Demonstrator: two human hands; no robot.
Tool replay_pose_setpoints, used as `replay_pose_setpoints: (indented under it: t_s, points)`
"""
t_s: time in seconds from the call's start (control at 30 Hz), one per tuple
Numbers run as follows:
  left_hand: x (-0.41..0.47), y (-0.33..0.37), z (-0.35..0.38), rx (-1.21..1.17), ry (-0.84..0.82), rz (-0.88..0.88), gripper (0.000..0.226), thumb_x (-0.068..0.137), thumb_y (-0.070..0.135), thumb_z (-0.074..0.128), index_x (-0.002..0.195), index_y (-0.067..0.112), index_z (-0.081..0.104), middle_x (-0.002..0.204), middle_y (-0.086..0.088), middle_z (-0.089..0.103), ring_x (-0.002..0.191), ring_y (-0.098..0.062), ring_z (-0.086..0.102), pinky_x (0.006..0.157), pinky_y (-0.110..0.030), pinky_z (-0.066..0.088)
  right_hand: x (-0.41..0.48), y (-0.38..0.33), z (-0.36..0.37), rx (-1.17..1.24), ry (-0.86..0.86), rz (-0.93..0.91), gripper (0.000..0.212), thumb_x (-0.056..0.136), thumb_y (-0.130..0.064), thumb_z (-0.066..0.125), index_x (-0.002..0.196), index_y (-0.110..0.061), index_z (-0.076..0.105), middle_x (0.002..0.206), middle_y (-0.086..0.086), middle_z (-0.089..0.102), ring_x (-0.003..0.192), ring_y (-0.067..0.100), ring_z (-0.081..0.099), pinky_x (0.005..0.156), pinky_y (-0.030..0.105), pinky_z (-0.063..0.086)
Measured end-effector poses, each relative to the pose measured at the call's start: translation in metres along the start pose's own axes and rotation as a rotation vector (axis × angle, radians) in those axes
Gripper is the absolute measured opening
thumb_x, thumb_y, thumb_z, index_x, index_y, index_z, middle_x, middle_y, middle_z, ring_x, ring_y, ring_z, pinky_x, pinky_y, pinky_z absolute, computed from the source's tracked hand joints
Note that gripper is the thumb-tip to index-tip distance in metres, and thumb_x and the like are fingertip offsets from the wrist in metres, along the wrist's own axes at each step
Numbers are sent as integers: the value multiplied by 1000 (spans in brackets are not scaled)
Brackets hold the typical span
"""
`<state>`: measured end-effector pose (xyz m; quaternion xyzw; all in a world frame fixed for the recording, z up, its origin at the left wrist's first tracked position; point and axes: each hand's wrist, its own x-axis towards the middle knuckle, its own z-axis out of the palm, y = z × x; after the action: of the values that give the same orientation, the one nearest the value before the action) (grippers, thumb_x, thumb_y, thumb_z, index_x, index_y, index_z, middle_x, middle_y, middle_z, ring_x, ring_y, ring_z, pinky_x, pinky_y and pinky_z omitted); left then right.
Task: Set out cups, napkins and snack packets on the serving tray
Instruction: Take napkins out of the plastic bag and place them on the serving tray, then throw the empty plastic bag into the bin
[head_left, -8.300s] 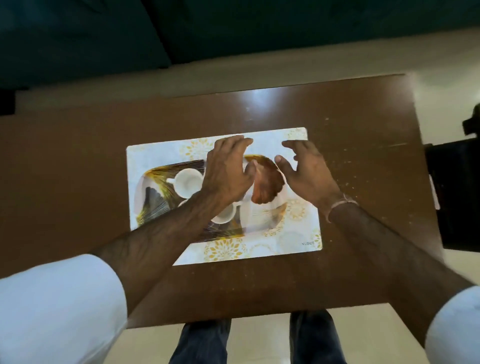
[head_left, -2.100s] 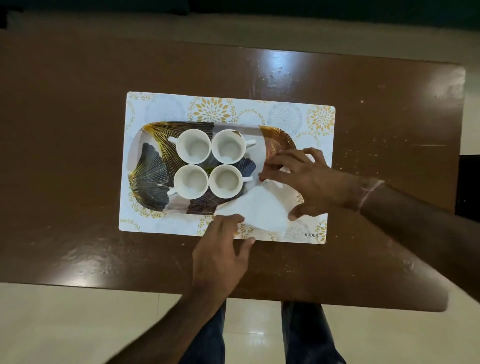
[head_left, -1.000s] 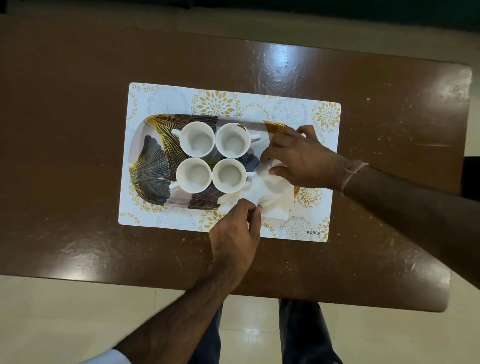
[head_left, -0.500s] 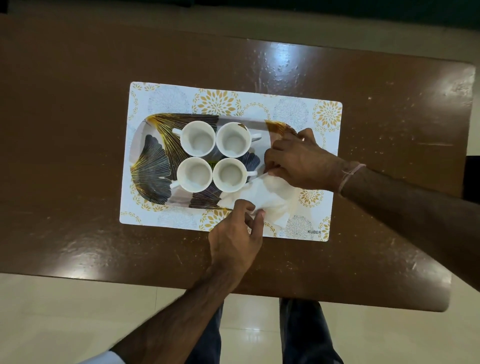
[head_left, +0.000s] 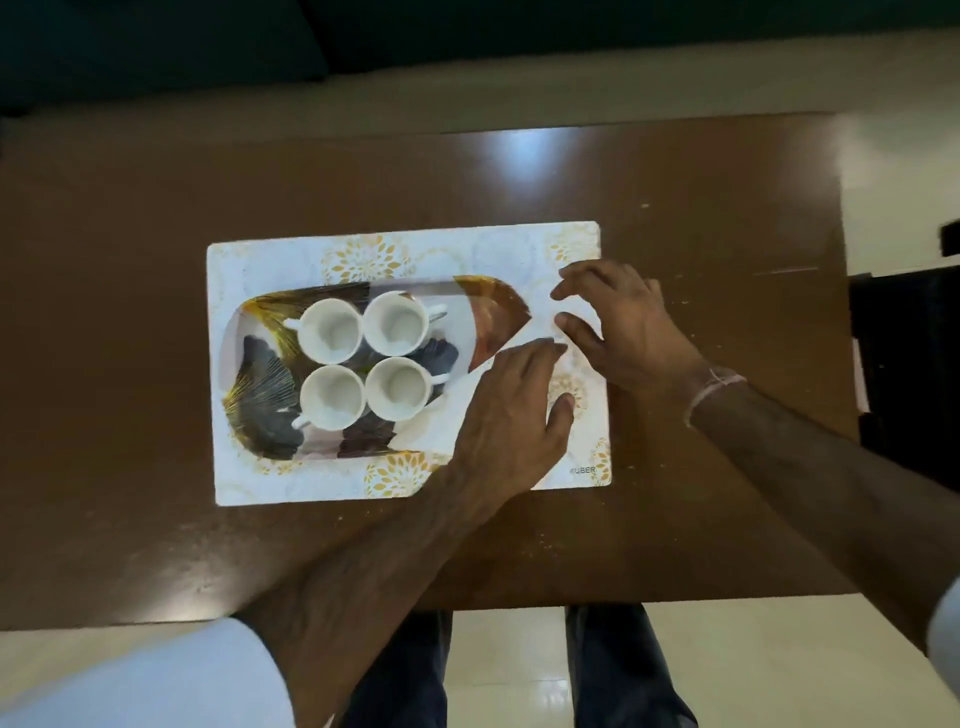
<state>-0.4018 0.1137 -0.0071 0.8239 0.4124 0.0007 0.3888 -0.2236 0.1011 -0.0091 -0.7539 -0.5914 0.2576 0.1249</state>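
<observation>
A leaf-patterned serving tray lies on a white floral placemat. Several white cups stand in a tight square on the tray's left half. A white napkin is spread flat over the tray's right end, one edge running diagonally beside the cups. My left hand lies palm down on the napkin with fingers apart. My right hand rests at the napkin's far right corner, fingertips and thumb spread on it. No snack packets show.
The placemat sits in the middle of a brown wooden table. A dark object stands just off the table's right edge. Pale floor and my legs show below the near edge.
The crumpled napkin that both hands pinched has been spread flat over the tray's right end. My left hand moved up onto it, and my right hand shifted right to its corner.
</observation>
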Motion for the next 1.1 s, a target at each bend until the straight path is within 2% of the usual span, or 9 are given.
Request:
replay_pose_setpoints:
  t_s: [0.23, 0.37, 0.5, 0.67, 0.83, 0.93, 1.0, 1.03, 1.1]
  points:
    - [73, 84, 30, 118, -74, 209, 43, 94, 28, 60, 134, 15, 52, 136, -7, 58, 124, -24, 51, 104, -40, 45, -53, 88, -65, 110, 159, 248, 29, 99, -31, 53, 125, -21, 60, 145, 1, 49, 134, 24, 44, 105, 45, 32]
    - [107, 147, 70, 196, -141, 322, 45, 93, 28, 59, 135, 13, 52, 135, -8, 57, 124, -25, 50, 104, -42, 43, -98, 149, -98, 148, 244, 371, 29, 99, -32, 55, 125, -22, 60, 142, 1, 50, 132, 22, 46, 107, 45, 33]
    - [127, 223, 125, 215, -220, 444, 45, 94, 28, 59, 135, 14, 51, 136, -8, 55, 126, -23, 47, 105, -42, 41, -152, 215, -128, 194, 359, 499, 26, 96, -27, 59, 120, -16, 63, 133, 7, 57, 124, 27, 53, 100, 57, 42]
    - [141, 312, 194, 209, -312, 557, 44, 91, 34, 62, 130, 16, 54, 130, -6, 56, 121, -24, 48, 101, -44, 43, -225, 288, -146, 212, 480, 687, 24, 97, -31, 57, 118, -21, 63, 129, 3, 57, 118, 24, 54, 99, 54, 41]
    - [131, 375, 269, 248, -337, 692, 47, 84, 42, 67, 123, 18, 58, 125, -5, 57, 120, -26, 50, 99, -45, 38, -290, 346, -147, 264, 630, 899, 18, 94, -25, 59, 110, -18, 65, 122, 6, 61, 121, 28, 52, 103, 55, 40]
    - [124, 398, 310, 350, -329, 752, 58, 74, 53, 73, 120, 22, 56, 119, -4, 54, 114, -26, 50, 92, -44, 35, -316, 364, -137, 288, 785, 1135, 18, 90, -21, 62, 108, -17, 66, 125, 8, 57, 121, 27, 50, 105, 39, 38]
    - [122, 408, 331, 453, -341, 749, 71, 67, 58, 77, 123, 23, 50, 119, -6, 51, 112, -26, 48, 90, -43, 35, -325, 373, -130, 466, 956, 1265, 22, 90, -15, 62, 111, -13, 61, 123, 10, 57, 113, 23, 56, 104, 33, 43]
    - [123, 410, 337, 496, -340, 736, 74, 66, 56, 78, 125, 24, 47, 121, -7, 50, 113, -27, 47, 90, -43, 35, -325, 375, -128, 663, 1053, 1328, 24, 91, -14, 61, 115, -12, 57, 119, 9, 59, 105, 20, 60, 101, 34, 48]
    - [126, 411, 347, 559, -324, 720, 69, 70, 43, 78, 126, 22, 44, 123, -8, 51, 115, -28, 48, 91, -44, 36, -323, 381, -126, 1245, 1180, 1386, 27, 98, -13, 52, 124, -10, 47, 110, 10, 62, 91, 21, 66, 87, 35, 55]
